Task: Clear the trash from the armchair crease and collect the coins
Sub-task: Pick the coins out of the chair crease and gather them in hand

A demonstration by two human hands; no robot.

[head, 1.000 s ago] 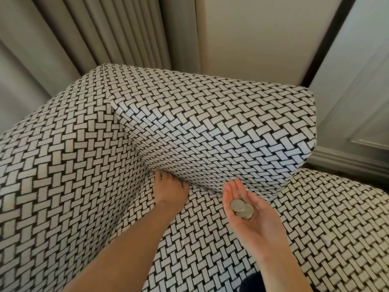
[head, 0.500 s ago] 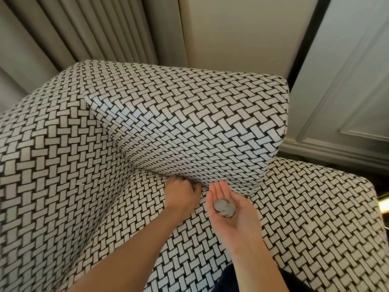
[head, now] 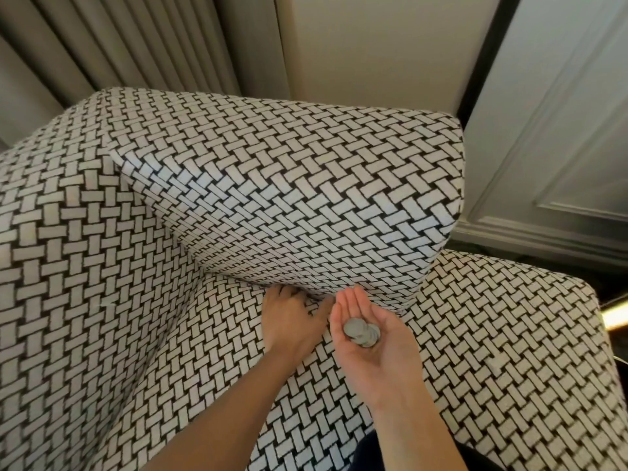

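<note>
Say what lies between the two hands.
In the head view, only a narrow strip of black-and-white woven seat fabric separates the left hand from the right hand cupping silver coins.

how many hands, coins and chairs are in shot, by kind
hands: 2 (left hand, right hand)
coins: at least 2, overlapping in the right palm, exact count unclear
armchair: 1
total: at least 5

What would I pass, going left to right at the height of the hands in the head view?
Patterned chair side → left hand → right hand with coins on its palm → patterned seat.
</note>
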